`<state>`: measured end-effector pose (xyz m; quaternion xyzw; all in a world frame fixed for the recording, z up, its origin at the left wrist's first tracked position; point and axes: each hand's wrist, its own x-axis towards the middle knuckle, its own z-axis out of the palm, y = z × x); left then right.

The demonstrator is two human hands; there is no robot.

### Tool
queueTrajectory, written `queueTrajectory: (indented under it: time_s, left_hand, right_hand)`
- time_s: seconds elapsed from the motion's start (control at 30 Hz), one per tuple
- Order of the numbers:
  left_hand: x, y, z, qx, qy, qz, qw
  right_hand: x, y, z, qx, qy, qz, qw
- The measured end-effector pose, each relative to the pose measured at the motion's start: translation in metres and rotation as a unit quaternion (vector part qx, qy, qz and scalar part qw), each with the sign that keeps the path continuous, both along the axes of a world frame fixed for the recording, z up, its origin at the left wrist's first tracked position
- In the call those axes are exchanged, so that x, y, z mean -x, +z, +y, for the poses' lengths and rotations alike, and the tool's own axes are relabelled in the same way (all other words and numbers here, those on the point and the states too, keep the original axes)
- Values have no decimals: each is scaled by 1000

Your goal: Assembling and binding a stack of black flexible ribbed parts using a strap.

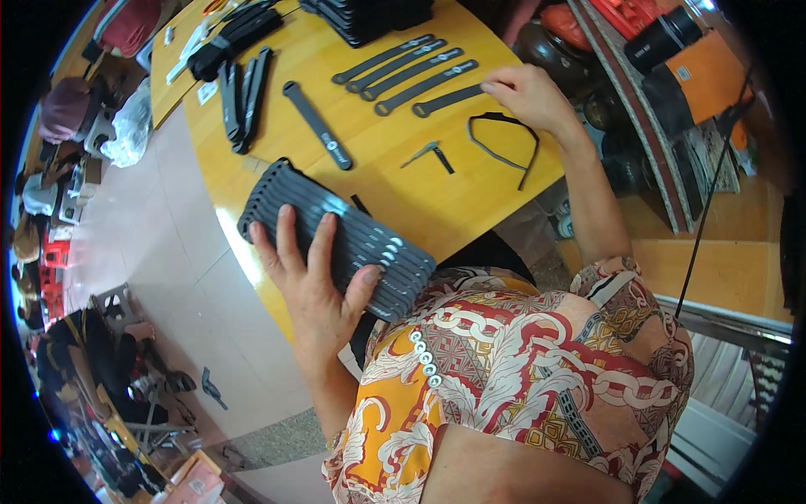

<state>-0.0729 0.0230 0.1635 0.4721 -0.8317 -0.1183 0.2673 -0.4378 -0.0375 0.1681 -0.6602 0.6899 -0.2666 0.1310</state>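
My left hand [311,277] lies with spread fingers on a fanned stack of black straps [336,231] at the near left edge of the table. Across the table, my right hand [525,94] pinches the right end of a black strap [449,101], whose looped end points left. Beyond that strap, several more straps [407,71] lie side by side in a slanted row, each with a loop at its left end. One single strap [319,126] rests apart, between that row and a small bunch of straps [243,101].
On the yellow table [378,160], a thin black band [504,151] forms an open loop by my right forearm. A small tool with a pointed tip [420,154] lies mid-table. Black piles [369,17] stand at the far edge. Shelving [638,118] rises at right.
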Motion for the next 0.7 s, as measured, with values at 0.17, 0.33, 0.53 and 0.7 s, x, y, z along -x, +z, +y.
queueTrajectory:
  time_s: [0.17, 0.33, 0.53, 0.7]
  left_hand:
    - [-22, 5, -3, 1, 5, -8, 1000]
    - [-27, 7, -8, -9, 14, -18, 1000]
    - [-28, 2, -14, -2, 7, -20, 1000]
    - [-23, -5, -16, 15, 13, -33, 999]
  right_hand:
    - [-6, -35, 60, -41, -81, -65, 994]
    - [-44, -72, 56, 188, 0, 131, 973]
    - [-35, -65, 17, 93, -92, 120, 984]
    - [-13, -86, 6, 44, -80, 143, 986]
